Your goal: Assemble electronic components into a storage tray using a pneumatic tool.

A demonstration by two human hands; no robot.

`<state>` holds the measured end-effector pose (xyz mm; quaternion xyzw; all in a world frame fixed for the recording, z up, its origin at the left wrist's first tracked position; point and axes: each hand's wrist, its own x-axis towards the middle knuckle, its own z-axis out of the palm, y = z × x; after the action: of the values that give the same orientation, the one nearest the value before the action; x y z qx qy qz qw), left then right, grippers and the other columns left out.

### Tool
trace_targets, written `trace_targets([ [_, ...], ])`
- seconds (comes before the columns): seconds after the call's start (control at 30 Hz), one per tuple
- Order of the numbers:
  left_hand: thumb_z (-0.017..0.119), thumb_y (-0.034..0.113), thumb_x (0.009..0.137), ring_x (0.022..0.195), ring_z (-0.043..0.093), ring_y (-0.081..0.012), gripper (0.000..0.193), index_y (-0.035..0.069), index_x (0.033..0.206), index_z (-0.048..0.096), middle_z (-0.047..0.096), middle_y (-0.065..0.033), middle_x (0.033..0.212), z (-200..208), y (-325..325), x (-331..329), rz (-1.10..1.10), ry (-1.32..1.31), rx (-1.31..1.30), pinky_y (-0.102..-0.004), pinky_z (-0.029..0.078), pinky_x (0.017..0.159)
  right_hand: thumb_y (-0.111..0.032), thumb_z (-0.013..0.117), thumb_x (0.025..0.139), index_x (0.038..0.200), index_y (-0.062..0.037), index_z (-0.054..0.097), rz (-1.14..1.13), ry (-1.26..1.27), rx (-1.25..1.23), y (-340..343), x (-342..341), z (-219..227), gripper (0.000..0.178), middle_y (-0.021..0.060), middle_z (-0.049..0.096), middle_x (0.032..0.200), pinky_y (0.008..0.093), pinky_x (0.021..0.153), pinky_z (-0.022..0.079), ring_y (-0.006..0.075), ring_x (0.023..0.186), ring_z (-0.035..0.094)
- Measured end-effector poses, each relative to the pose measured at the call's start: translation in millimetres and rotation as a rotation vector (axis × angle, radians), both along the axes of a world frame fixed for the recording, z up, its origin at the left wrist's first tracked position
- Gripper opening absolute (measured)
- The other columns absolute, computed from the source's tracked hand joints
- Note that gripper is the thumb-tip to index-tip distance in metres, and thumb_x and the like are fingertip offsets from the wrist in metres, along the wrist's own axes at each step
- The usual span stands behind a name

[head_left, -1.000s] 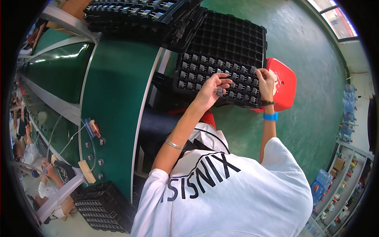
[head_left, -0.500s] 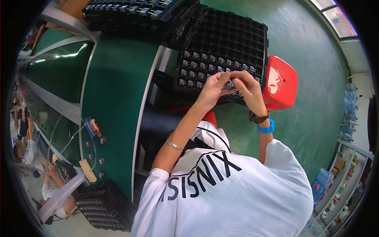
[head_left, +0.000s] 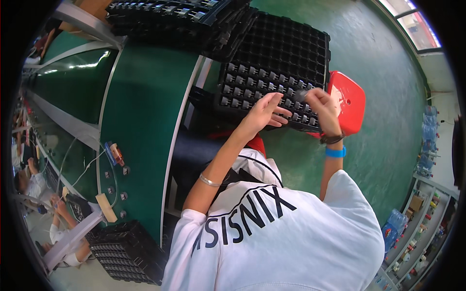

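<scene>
Just past two o'clock in my view, my right hand (head_left: 324, 107) has thumb and fingertips pinched narrow on a small grey part (head_left: 301, 95), motion-blurred, which sits at that hand's ten o'clock, over the black tray (head_left: 286, 41) with its rows of grey pronged pieces (head_left: 262, 73). My left hand (head_left: 262, 115), between one and two o'clock, is loosely spread, thumb well apart from fingers, over the tray's near side. The red stool (head_left: 353, 104) stands past my right hand, and the green bench (head_left: 141, 102) fills nine to ten o'clock.
</scene>
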<state>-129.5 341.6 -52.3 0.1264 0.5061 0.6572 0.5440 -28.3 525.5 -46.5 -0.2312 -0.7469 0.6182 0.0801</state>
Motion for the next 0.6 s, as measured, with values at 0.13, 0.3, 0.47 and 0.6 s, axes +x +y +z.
trace_targets([
  [0.13, 0.036, 0.051, 0.090, 0.078, 0.061, -0.0136, 0.057, 0.003, 0.121, 0.042, 0.061, -0.0130, 0.101, 17, -29, 2, 0.005, 0.103, -0.033, -0.0222, 0.049, 0.067, -0.015, 0.056, 0.085, 0.087, 0.0037, 0.062, -0.260, -0.110, 0.287, 87, 24, -67, 0.020, 0.0018, 0.061, 0.074, 0.0205, 0.062, 0.043, 0.0074, 0.070, 0.054],
  [0.3, 0.034, 0.048, 0.092, 0.078, 0.062, -0.0161, 0.055, 0.003, 0.122, 0.042, 0.060, -0.0141, 0.102, 43, -91, 5, 0.160, 0.151, -0.046, -0.0229, 0.049, 0.065, -0.039, 0.067, 0.073, 0.088, -0.0050, 0.061, -0.291, -0.408, 1.086, 90, 9, -84, 0.038, 0.0148, 0.063, 0.078, 0.0391, 0.062, 0.046, 0.0302, 0.073, 0.061],
  [0.47, 0.039, 0.041, 0.092, 0.083, 0.058, -0.0149, 0.046, 0.003, 0.117, 0.047, 0.059, -0.0110, 0.101, 56, -192, 36, 0.543, 0.302, -0.099, -0.0248, 0.046, 0.070, -0.023, 0.060, 0.081, 0.111, 0.0025, 0.054, -0.349, -0.197, 1.011, 59, 8, -56, 0.039, 0.0205, 0.057, 0.108, 0.0383, 0.086, 0.043, 0.0331, 0.098, 0.055],
  [0.6, 0.042, 0.022, 0.093, 0.086, 0.056, -0.0147, 0.027, 0.001, 0.108, 0.053, 0.059, -0.0087, 0.099, 68, -262, 67, 1.037, 0.511, -0.274, -0.0256, 0.044, 0.076, -0.038, 0.056, 0.084, 0.093, -0.0015, 0.057, -0.408, -0.195, 1.326, 34, 4, -28, 0.037, 0.0136, 0.061, 0.085, 0.0364, 0.064, 0.046, 0.0292, 0.073, 0.057],
])
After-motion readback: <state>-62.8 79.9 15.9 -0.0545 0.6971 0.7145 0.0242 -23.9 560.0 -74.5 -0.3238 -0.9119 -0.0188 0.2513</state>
